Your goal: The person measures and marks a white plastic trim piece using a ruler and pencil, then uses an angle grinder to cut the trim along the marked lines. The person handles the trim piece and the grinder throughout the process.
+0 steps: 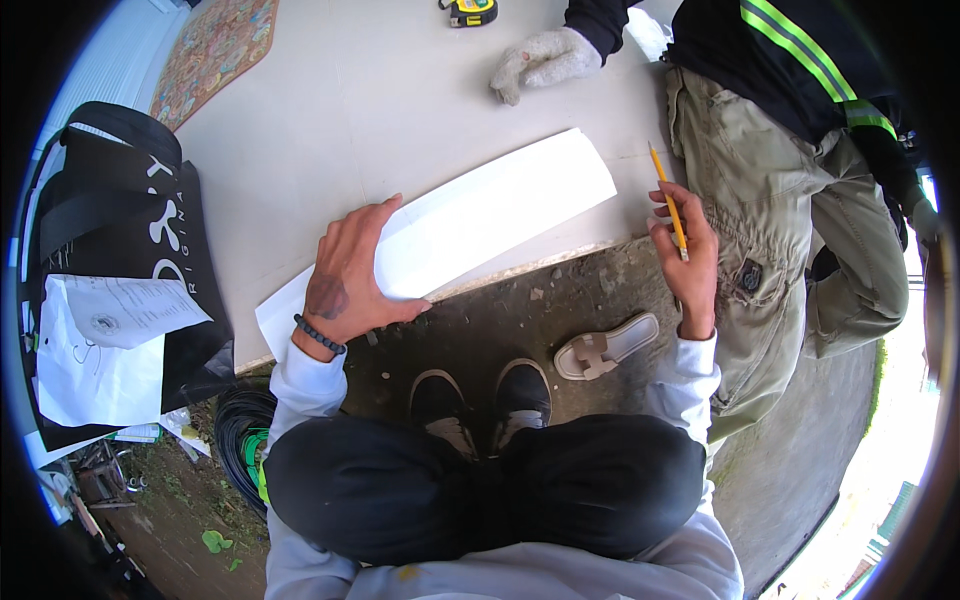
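Observation:
A long folded sheet of white paper (490, 205) lies slantwise along the near edge of the pale table (330, 75). My left hand (350, 270) rests on the paper's left part, thumb and fingers spread apart, with a dark bead bracelet at the wrist. Off the paper's right end, my right hand (687, 245) holds a yellow pencil (668, 200) between thumb and fingers. The pencil's point is up and away from me, apart from the paper.
A co-worker's gloved hand (548, 62) rests on the table near a tape measure (470, 12); their khaki trousers (745, 250) are close at my right. A black bag (120, 220) with papers (105, 350) stands left. Below lie a sandal (605, 347) and coiled black cable (240, 440).

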`<state>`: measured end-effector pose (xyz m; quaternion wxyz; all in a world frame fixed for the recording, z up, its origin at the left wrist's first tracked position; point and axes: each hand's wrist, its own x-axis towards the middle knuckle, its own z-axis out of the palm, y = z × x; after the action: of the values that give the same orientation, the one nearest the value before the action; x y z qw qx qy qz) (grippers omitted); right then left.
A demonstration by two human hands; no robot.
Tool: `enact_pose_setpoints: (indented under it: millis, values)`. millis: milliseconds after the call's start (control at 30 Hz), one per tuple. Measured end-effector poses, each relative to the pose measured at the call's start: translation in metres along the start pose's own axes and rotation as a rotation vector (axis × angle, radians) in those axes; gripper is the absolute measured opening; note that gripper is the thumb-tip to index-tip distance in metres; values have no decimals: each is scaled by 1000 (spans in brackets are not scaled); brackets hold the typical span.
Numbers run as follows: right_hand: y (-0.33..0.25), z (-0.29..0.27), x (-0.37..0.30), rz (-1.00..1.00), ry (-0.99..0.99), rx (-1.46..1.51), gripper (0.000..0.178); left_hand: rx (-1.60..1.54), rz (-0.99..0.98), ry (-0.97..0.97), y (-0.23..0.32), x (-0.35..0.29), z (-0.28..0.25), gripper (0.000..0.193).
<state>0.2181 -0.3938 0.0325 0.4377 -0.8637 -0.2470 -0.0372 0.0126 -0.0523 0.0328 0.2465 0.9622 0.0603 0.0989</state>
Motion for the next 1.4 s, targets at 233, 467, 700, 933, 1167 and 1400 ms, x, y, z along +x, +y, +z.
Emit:
enact_pose_setpoints:
  millis: [233,467,700,933,1167,1400]
  values:
    - [39,29,34,-225,-20,-417,69,38,-5,97,-7,-17,-5,102]
    - [51,48,67,-220,-51,-587,64,255,-7,330,-14,-28,-15,95]
    - [36,43,53,-230,-7,-504,51,188,-222,347,-29,-33,-11,99]
    - [-29,30,44,-292,43,-169,32,126,-232,384,-27,-36,-20,101]
    - [-51,57,40,-191,-65,152,26,5,-89,365,-7,-19,-27,104]
    - [-31,65,8,11,-344,466,33,-46,36,317,3,2,-24,107]
